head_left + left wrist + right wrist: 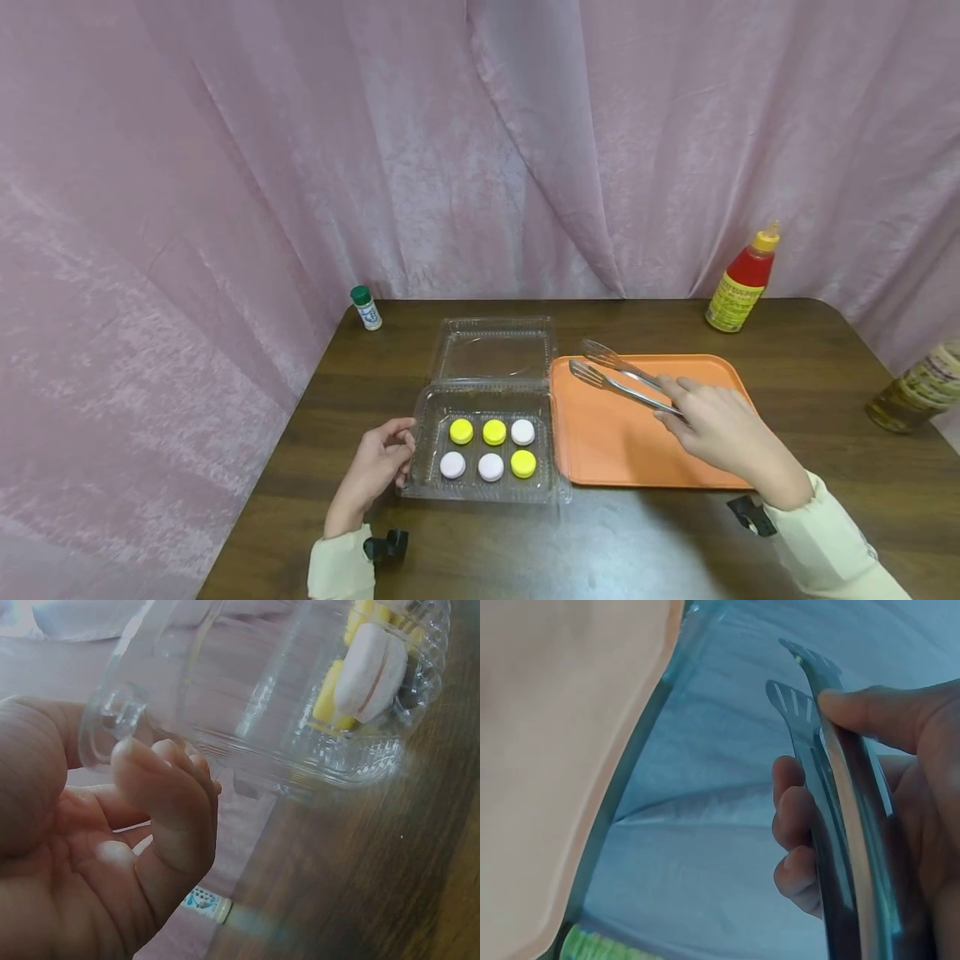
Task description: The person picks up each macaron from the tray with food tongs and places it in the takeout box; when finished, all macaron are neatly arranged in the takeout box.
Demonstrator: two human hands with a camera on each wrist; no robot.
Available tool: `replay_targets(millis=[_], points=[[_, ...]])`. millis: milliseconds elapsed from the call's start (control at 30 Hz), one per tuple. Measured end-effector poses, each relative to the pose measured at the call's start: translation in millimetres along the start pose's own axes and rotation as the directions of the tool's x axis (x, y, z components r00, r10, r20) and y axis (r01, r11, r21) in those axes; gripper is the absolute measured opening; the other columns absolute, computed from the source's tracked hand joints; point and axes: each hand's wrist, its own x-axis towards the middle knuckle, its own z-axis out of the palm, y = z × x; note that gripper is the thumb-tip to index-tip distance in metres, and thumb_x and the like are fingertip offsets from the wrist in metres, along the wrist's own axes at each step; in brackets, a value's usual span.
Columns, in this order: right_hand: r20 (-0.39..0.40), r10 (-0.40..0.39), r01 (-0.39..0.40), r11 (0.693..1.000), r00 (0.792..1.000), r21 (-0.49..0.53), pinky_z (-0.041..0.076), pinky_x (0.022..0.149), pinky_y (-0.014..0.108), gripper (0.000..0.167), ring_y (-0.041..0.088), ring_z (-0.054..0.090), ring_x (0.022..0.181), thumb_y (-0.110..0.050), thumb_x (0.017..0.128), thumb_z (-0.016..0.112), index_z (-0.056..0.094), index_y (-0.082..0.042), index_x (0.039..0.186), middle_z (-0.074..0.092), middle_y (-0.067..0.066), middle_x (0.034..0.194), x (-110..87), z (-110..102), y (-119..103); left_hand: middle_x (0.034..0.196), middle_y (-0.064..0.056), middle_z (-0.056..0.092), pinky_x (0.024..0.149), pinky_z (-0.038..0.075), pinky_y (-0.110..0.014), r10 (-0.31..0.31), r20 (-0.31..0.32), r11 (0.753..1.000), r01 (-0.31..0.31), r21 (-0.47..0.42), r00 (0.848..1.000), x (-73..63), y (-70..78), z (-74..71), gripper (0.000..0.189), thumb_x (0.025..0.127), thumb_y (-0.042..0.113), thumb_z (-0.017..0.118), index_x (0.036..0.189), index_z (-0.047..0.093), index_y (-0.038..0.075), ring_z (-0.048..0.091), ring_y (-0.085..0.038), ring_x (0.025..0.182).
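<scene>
A hinged clear plastic container (480, 492) lies with its lid (495, 357) folded back. Inside are two rows of macarons: three yellow, such as one at the back left (461, 431), and three white, such as the front middle one (491, 467). At the container's left side my left hand (375, 467) pinches the rim; the left wrist view shows a curled finger (169, 795) against the rim's tab. My right hand (723, 425) grips metal tongs (637, 393) with slotted ends, held over an orange tray (637, 462). The tongs' arms stand apart, nothing between their tips.
The orange tray sits right beside the container. A small green-capped shaker (367, 308) stands at the table's back left corner. Towards the back right is a red sauce bottle (738, 283), and another bottle (915, 387) stands at the right edge. A pink curtain (480, 167) hangs behind the table.
</scene>
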Motion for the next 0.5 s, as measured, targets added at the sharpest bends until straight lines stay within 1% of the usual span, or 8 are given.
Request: replay_targets(millis=[67, 200, 300, 400, 500], points=[[-0.006, 0.012, -0.012, 1.000, 1.000, 0.006, 0.033, 0.044, 0.028, 0.037, 0.009, 0.040, 0.053, -0.014, 0.086, 0.076, 0.061, 0.000, 0.118, 0.048, -0.007, 0.072, -4.2, 0, 5, 0.092, -0.012, 0.052, 0.042, 0.042, -0.023, -0.003, 0.000, 1.000, 0.003, -0.001, 1.000, -1.0, 0.3, -0.2, 0.042, 0.092, -0.011, 0.053, 0.134, 0.052, -0.012, 0.047, -0.016, 0.057], [0.006, 0.056, -0.056, 0.998, 0.998, 0.024, 0.037, 0.046, 0.032, 0.047, 0.011, 0.046, 0.056, -0.013, 0.089, 0.073, 0.056, 0.004, 0.129, 0.055, -0.002, 0.079, -12.9, -2, 18, 0.092, -0.013, 0.052, 0.042, 0.043, -0.023, -0.001, 0.002, 1.000, 0.001, -0.002, 1.000, -2.2, 1.2, 0.1, 0.042, 0.093, -0.010, 0.053, 0.134, 0.051, -0.013, 0.048, -0.016, 0.058], [0.012, 0.095, -0.096, 0.995, 0.995, 0.030, 0.038, 0.047, 0.033, 0.051, 0.011, 0.047, 0.058, -0.014, 0.089, 0.074, 0.053, 0.003, 0.132, 0.057, 0.000, 0.084, -19.7, -4, 29, 0.093, -0.015, 0.052, 0.042, 0.043, -0.023, 0.002, 0.004, 1.000, -0.002, -0.006, 1.000, -1.5, 0.9, 0.0, 0.042, 0.092, -0.010, 0.054, 0.134, 0.051, -0.013, 0.048, -0.015, 0.058], [-0.008, 0.120, -0.120, 0.992, 0.993, 0.027, 0.036, 0.048, 0.032, 0.054, 0.009, 0.045, 0.059, -0.015, 0.087, 0.077, 0.053, 0.000, 0.133, 0.056, -0.001, 0.086, -27.5, -5, 39, 0.093, -0.015, 0.053, 0.042, 0.043, -0.023, 0.002, 0.003, 1.000, -0.002, -0.007, 1.000, -1.1, 1.3, -0.2, 0.042, 0.092, -0.011, 0.054, 0.134, 0.051, -0.013, 0.048, -0.015, 0.057], [-0.047, 0.136, -0.135, 0.991, 0.990, 0.022, 0.035, 0.047, 0.031, 0.050, 0.010, 0.046, 0.060, -0.015, 0.084, 0.080, 0.056, -0.002, 0.126, 0.056, -0.001, 0.085, -34.4, -6, 47, 0.094, -0.015, 0.053, 0.042, 0.042, -0.023, -0.002, 0.000, 1.000, 0.002, -0.006, 1.000, -0.8, 1.8, 0.1, 0.043, 0.091, -0.012, 0.053, 0.134, 0.052, -0.013, 0.048, -0.015, 0.057]])
